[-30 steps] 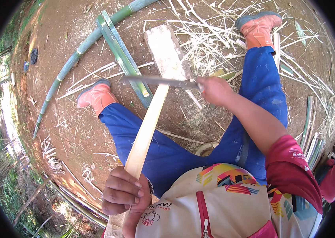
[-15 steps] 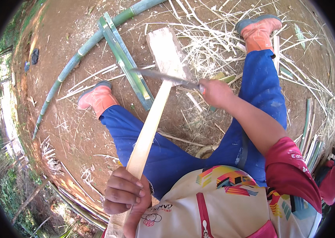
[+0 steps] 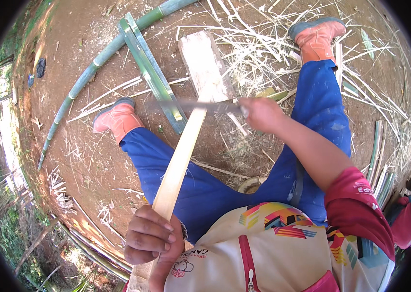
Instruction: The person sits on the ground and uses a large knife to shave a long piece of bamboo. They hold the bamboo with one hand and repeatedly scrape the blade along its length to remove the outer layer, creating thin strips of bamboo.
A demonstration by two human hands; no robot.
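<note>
My left hand [image 3: 153, 238] is closed round the near end of a long pale bamboo strip [image 3: 178, 168], held against my body. The strip slants up and away, its far end by a worn wooden block [image 3: 205, 65] on the ground. My right hand [image 3: 262, 114] grips the handle of a long-bladed knife [image 3: 171, 105]. The blade, smeared by motion, lies crosswise over the strip near its far end. Whether its edge bites into the strip, I cannot tell.
Split green bamboo lengths [image 3: 149, 73] rest across a long curved bamboo pole [image 3: 86, 78] at the left. Pale shavings [image 3: 259, 58] lie heaped beyond the block. My boots [image 3: 118, 120] stand either side. Another person's red clothing [image 3: 406, 226] shows at the right edge.
The knife has moved a little toward me along the strip, and its blade is now more level. My right hand has shifted slightly left. My left hand keeps its hold.
</note>
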